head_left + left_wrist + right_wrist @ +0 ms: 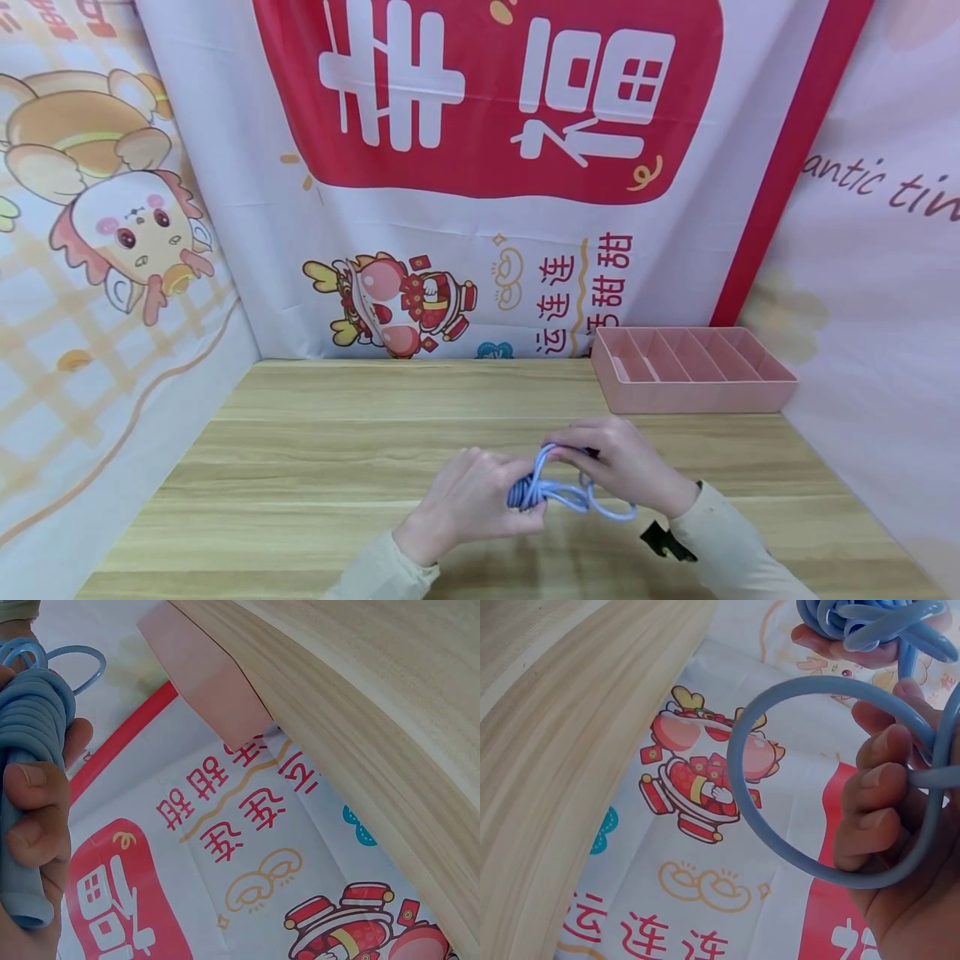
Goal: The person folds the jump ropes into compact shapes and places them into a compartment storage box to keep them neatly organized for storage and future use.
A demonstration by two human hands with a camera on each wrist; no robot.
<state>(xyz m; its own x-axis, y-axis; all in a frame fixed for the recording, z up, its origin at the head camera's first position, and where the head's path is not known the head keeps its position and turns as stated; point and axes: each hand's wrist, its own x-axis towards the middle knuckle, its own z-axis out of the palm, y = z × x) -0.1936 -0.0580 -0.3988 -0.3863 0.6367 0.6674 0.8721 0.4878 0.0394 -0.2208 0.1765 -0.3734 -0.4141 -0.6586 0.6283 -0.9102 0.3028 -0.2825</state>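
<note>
Left wrist alone reveals the blue handle (pixel 20 881).

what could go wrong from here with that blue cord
The loose loop of cord at the right hand could tangle or pull into a knot, since strands cross by the fingers. The wound coils sit bunched around the handle, so they might slip or spring loose if the left hand eases its grip.
</note>
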